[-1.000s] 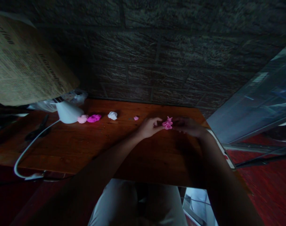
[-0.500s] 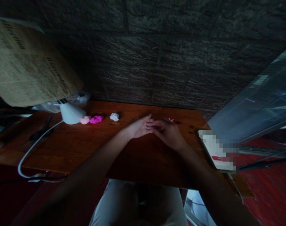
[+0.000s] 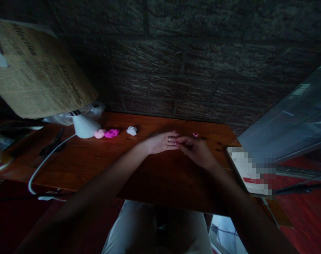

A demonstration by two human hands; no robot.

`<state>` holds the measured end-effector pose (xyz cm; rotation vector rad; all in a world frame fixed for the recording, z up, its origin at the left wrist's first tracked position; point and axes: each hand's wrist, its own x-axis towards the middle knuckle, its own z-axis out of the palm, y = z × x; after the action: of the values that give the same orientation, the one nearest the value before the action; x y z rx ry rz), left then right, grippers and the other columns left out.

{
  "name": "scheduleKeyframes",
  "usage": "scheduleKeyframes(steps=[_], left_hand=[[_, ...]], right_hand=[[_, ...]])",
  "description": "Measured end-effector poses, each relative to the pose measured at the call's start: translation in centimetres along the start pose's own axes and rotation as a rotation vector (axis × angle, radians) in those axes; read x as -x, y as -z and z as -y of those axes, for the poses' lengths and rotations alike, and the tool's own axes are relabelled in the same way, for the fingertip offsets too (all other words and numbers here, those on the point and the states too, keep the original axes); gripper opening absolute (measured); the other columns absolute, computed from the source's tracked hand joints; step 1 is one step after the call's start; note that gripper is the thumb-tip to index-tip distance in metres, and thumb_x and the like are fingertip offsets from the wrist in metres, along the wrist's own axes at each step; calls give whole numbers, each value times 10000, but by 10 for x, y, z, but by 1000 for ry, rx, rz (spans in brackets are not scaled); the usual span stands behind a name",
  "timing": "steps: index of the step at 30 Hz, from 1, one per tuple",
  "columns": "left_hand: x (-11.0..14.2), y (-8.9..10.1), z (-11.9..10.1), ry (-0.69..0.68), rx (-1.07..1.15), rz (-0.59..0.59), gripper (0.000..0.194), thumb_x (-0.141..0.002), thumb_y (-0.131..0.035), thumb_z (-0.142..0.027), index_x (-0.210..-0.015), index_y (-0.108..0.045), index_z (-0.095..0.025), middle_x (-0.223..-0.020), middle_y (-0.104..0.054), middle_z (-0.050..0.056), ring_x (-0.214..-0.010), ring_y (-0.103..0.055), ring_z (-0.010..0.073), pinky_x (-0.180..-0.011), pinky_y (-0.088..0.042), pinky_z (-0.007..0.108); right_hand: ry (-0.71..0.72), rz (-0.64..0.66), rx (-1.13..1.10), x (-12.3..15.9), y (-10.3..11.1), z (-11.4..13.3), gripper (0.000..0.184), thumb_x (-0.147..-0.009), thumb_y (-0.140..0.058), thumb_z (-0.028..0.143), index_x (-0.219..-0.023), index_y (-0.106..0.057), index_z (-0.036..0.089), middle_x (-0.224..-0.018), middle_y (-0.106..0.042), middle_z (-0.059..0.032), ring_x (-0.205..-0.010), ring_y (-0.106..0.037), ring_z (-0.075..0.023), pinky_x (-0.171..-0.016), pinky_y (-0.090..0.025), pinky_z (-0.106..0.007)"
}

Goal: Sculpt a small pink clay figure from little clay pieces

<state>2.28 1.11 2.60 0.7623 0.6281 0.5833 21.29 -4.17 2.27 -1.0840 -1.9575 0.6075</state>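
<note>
Over the wooden table, my left hand (image 3: 164, 142) lies on its side with its fingers stretched out toward the right; a ring shows on one finger. My right hand (image 3: 196, 150) meets these fingertips, its thumb and forefinger pinched round a tiny bit of pink clay (image 3: 176, 144), which touches the left fingers. Beyond my right hand, a small pink clay shape (image 3: 195, 134) rests on the table. Left of my hands sit a white clay lump (image 3: 131, 131), a bright magenta clay lump (image 3: 112, 133) and a pale pink clay lump (image 3: 99, 133).
A lamp with a white base (image 3: 85, 126) and a newsprint-patterned shade (image 3: 41, 70) stands at left, its white cord crossing the table (image 3: 78, 165). Scissors (image 3: 51, 144) lie beside the cord. A blurred-out pale object (image 3: 248, 173) is at the right edge. A brick wall (image 3: 162, 56) rises behind.
The view has shifted slightly. My left thumb has come down closer to the fingers, and the pink bit now shows between my hands. My right hand still pinches at the left fingertips.
</note>
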Motion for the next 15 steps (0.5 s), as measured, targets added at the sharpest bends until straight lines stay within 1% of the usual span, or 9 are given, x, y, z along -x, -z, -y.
scheduleKeyframes(steps=[2, 4, 5, 8, 11, 15], left_hand=[[5, 4, -1, -54, -62, -7, 178, -970, -586, -242, -942, -695, -103, -831, -756, 79, -801, -705, 141, -952, -531, 340], [11, 11, 0, -102, -157, 1, 157, -924, -662, -240, -966, -710, -96, -891, -771, 109, -843, -724, 160, -928, -545, 340], [14, 14, 1, -114, -199, 12, 168, -887, -714, -238, -980, -718, -99, -927, -775, 115, -856, -728, 162, -910, -550, 328], [21, 23, 4, -133, -299, 17, 261, -763, -838, -275, -937, -743, -105, -914, -777, 100, -800, -725, 148, -809, -564, 286], [24, 28, 3, -157, -372, -17, 320, -701, -879, -310, -915, -754, -108, -874, -775, 88, -765, -714, 136, -772, -565, 273], [26, 31, -3, -171, -473, -41, 376, -677, -891, -333, -942, -745, -111, -858, -772, 85, -733, -706, 135, -752, -569, 282]], right_hand=[[-14, -26, -62, 0, -2, 0, 179, -900, -639, 276, -1044, -732, 226, -1019, -774, -62, -844, -723, -184, -769, -573, -328], [-16, -54, -92, 1, -6, 0, 192, -899, -647, 287, -1062, -729, 229, -1020, -775, -64, -881, -731, -193, -801, -580, -339], [-15, -65, -88, 1, -9, 1, 190, -896, -653, 287, -1060, -730, 229, -1008, -777, -64, -874, -733, -195, -798, -583, -339], [-12, -127, -27, 2, -20, 5, 156, -887, -679, 287, -1016, -733, 218, -969, -782, -67, -766, -722, -183, -721, -581, -317], [20, -173, 72, 3, -32, 10, 105, -885, -676, 236, -966, -737, 207, -886, -772, -52, -662, -677, -161, -660, -555, -291], [40, -176, 117, 5, -41, 13, 150, -866, -677, 168, -995, -745, 200, -905, -777, -55, -678, -684, -166, -663, -549, -283]])
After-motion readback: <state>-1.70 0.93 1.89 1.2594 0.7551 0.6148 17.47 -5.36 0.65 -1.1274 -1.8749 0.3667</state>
